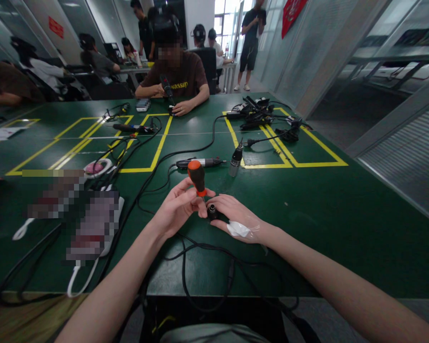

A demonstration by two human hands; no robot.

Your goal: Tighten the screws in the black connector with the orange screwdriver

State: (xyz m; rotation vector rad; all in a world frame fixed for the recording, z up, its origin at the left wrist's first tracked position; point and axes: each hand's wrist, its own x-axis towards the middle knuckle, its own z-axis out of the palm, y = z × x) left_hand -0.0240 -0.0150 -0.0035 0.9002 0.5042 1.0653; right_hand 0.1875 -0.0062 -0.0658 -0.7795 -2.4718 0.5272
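My left hand [180,205] is closed around an orange-and-black screwdriver [196,176], its handle pointing up and its shaft mostly hidden by the fingers. Just right of it, my right hand [236,212], with a white dressing taped near the wrist, grips a small black cylindrical part [212,211] low at the table surface. The part has a narrower ringed top. Beyond my hands lies a black-and-silver electric screwdriver [200,163] with a cord. Close to its tip, a black pointed tool piece with a clear base [236,159] stands upright.
Black cables [207,247] loop across the green table [343,224] in front of me. Two blurred phone-like devices [93,224] with white cords lie at left. A tangle of black tools and cords [255,113] sits at the back right. Across the table, a person [186,71] works with a tool.
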